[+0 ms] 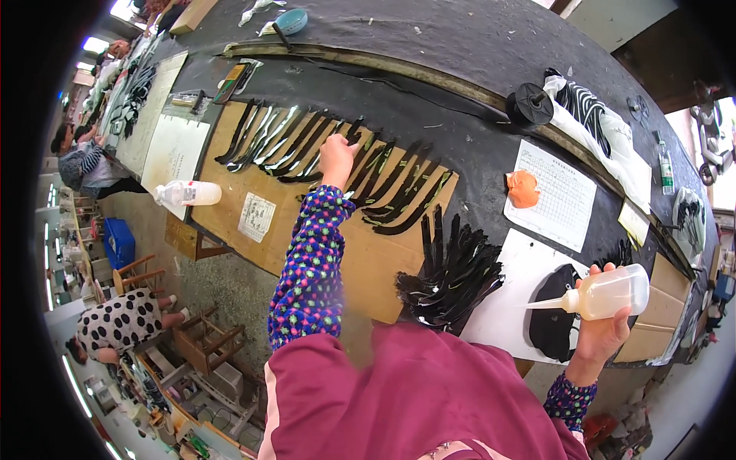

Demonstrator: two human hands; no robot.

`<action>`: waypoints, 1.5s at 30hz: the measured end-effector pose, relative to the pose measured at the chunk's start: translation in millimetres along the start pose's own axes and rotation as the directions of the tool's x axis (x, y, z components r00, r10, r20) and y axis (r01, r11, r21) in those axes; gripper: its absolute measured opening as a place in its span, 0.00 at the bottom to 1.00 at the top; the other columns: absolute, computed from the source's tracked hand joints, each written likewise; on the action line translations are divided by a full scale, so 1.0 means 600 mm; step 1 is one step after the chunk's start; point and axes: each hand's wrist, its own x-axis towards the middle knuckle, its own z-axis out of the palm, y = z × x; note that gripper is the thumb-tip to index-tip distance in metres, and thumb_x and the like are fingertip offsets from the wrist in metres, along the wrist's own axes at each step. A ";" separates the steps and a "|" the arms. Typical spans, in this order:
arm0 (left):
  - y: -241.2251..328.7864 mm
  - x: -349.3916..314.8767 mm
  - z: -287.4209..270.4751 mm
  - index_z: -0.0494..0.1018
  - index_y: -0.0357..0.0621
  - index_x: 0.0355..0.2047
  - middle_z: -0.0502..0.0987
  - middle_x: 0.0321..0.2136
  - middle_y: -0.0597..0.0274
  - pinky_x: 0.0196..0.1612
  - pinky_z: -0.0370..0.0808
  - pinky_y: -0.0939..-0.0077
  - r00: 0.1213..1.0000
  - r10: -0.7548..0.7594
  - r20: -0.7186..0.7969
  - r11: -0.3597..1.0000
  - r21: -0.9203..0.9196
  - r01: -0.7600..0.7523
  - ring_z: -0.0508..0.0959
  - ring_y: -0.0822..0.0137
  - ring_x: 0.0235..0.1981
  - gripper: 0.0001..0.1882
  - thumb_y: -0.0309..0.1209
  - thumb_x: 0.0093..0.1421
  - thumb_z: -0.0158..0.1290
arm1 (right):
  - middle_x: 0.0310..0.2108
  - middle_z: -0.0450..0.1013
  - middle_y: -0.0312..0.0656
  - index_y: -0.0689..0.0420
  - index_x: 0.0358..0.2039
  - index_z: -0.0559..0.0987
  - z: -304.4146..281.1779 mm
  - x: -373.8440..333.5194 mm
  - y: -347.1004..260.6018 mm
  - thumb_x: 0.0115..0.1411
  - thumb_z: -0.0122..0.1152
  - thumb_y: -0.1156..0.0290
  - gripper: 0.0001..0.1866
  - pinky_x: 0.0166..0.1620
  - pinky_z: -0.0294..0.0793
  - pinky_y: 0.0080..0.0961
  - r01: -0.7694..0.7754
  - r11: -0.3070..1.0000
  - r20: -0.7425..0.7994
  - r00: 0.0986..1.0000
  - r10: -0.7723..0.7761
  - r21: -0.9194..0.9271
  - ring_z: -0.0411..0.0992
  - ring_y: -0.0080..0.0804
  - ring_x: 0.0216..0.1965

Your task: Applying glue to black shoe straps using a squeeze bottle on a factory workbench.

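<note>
My left hand (pixel 337 157) reaches over a row of black strips (pixel 295 142) laid side by side on a brown cardboard sheet (pixel 307 230). Its fingers are pinched at the far end of one black strip near the middle of the row. Some strips show shiny or greenish patches. At the right, my right hand (pixel 602 333) is wrapped round a translucent squeeze bottle (pixel 617 293), tilted on its side with its long thin nozzle pointing left. Below that nozzle lies a black cloth piece (pixel 553 318) on a white sheet (pixel 491 310). A heap of black strips (pixel 448 272) lies between my hands, close to my body.
Another plastic bottle (pixel 188 193) lies on the left edge. A black spool (pixel 529 104) stands by a long rail (pixel 383 65) across the table. An orange lump (pixel 523 188) rests on a printed sheet (pixel 567 203). Other people sit at the left.
</note>
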 end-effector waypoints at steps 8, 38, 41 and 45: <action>-0.006 -0.004 0.042 0.70 0.42 0.25 0.74 0.25 0.55 0.32 0.66 0.59 0.996 0.021 -0.090 0.999 -0.023 -0.024 0.73 0.53 0.31 0.12 0.35 0.44 0.57 | 0.49 0.58 0.46 0.59 0.51 0.58 -0.016 0.009 0.008 0.42 0.64 0.57 0.38 0.50 0.62 0.47 -0.035 0.999 -0.016 0.999 0.035 -0.007 0.58 0.47 0.51; 0.112 -0.459 0.183 0.61 0.39 0.28 0.65 0.30 0.51 0.39 0.64 0.61 0.990 0.090 0.105 0.980 -0.186 -0.070 0.66 0.51 0.37 0.14 0.32 0.47 0.55 | 0.51 0.57 0.51 0.61 0.52 0.57 -0.149 -0.089 -0.082 0.42 0.63 0.54 0.41 0.50 0.59 0.52 0.130 0.976 0.048 0.989 -0.141 0.177 0.56 0.53 0.52; 0.101 -0.444 0.185 0.62 0.39 0.25 0.67 0.27 0.52 0.37 0.65 0.63 0.987 0.129 0.095 0.953 -0.287 -0.097 0.68 0.52 0.33 0.12 0.28 0.46 0.54 | 0.51 0.57 0.51 0.61 0.52 0.57 -0.150 -0.095 -0.087 0.42 0.63 0.54 0.41 0.51 0.58 0.52 0.132 0.973 0.062 0.987 -0.146 0.188 0.56 0.53 0.52; 0.128 -0.437 0.131 0.61 0.40 0.37 0.70 0.25 0.58 0.25 0.67 0.79 0.930 0.203 0.306 0.624 -0.772 0.118 0.71 0.70 0.22 0.12 0.21 0.51 0.47 | 0.51 0.57 0.51 0.61 0.52 0.56 -0.148 -0.096 -0.095 0.42 0.63 0.54 0.41 0.51 0.58 0.52 0.136 0.971 0.093 0.983 -0.157 0.195 0.56 0.53 0.53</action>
